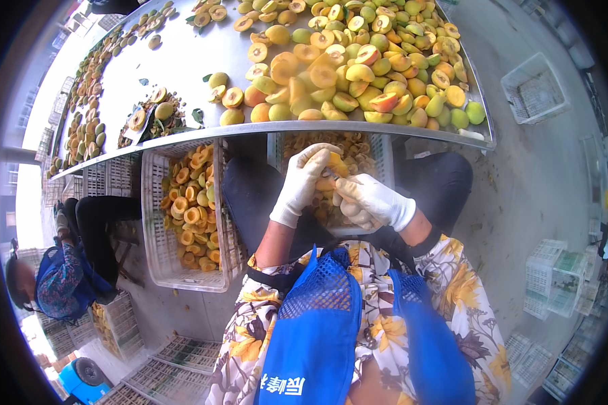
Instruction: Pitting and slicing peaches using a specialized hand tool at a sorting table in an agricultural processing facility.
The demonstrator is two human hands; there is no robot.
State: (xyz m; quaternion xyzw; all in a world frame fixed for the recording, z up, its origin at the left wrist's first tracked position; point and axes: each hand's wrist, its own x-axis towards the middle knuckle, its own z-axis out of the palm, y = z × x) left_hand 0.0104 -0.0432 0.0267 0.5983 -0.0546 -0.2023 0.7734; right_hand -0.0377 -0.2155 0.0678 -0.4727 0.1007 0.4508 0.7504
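Note:
In my gloved left hand (304, 179) is a yellow peach piece (337, 164), held above my lap. My gloved right hand (372, 200) grips a small metal tool (329, 173), its tip against the fruit; the fingers hide most of the tool. Below both hands, between my knees, stands a plastic crate (383, 167) holding brownish-yellow fruit scraps or stones. Just beyond is the metal table (182, 50), with a heap of halved peaches (359, 73), many cut face up with stones showing.
To my left, a white crate (154, 253) holds pitted peach halves (190, 202). A pile of scraps and leaves (164, 119) lies on the table. Another person (63, 273) sits at far left. Crates stand behind on the left (167, 377) and on the right floor (534, 91).

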